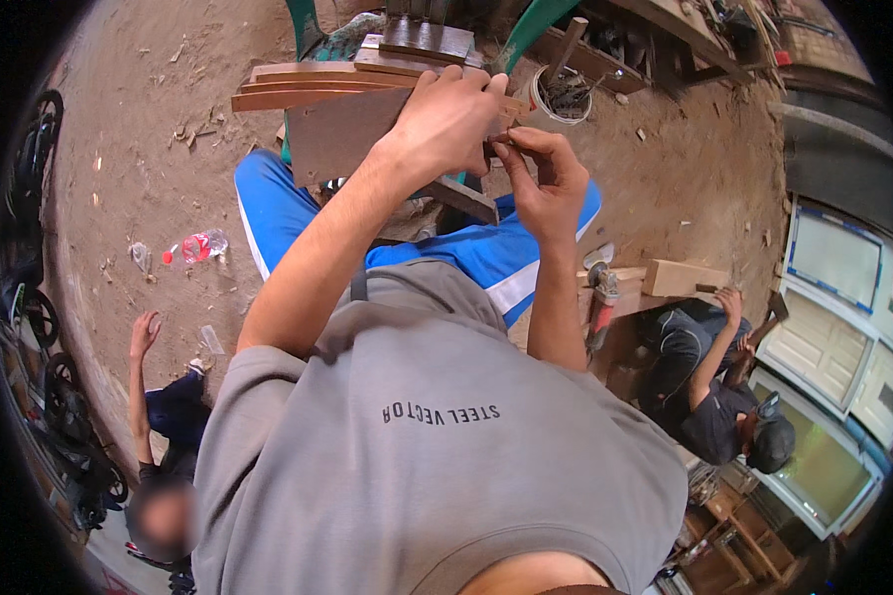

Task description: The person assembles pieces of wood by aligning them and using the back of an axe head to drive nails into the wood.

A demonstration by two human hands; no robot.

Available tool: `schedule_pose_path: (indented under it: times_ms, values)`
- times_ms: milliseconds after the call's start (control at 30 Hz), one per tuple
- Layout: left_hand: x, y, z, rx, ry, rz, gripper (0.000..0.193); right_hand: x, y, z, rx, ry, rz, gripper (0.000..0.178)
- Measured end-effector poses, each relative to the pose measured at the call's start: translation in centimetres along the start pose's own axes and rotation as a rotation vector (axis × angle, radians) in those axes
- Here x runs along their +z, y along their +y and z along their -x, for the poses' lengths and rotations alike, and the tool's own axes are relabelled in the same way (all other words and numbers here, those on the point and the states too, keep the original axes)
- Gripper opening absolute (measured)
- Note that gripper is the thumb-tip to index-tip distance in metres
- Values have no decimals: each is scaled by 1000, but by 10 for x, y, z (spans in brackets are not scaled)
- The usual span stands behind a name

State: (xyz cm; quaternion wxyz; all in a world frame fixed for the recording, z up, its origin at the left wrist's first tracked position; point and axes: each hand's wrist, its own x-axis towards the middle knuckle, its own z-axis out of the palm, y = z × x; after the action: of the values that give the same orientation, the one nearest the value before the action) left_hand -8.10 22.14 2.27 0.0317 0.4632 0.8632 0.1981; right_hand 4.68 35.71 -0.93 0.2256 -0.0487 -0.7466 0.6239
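Note:
My left hand is closed over the upper edge of a flat brown wooden board, its fingers bent over the far side. Close beside it, my right hand pinches with thumb and forefinger at the board's right end. Whatever lies between those fingertips is small, dark and too unclear to name. Behind the board are several reddish-brown wooden strips, stacked against a dark block. A short dark wooden piece juts out below my hands, over my lap.
A white bucket of small metal pieces, a wooden handle rising from it, stands beyond my right hand. Green legs flank the work. An angle grinder lies right, near a co-worker holding a tool. Another person is left, near a bottle.

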Motion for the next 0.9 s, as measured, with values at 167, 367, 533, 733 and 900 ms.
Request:
schedule_pose_path:
  times_ms: [167,367,533,733,900]
  values:
    - [0,-4,0,23,-12,61,85,4,-7,-6,-176,-26,248,23]
    - [-5,-3,0,17,-59,45,80,4,1,-2,-267,-75,326,28]
    - [-10,-5,-1,18,-94,70,85,2,15,0,-273,-29,256,27]
    - [-16,0,-1,-33,-182,33,112,-1,-9,-7,-108,-94,132,29]
    - [-15,-8,2,-57,-188,30,112,5,-11,-13,443,-98,-168,35]
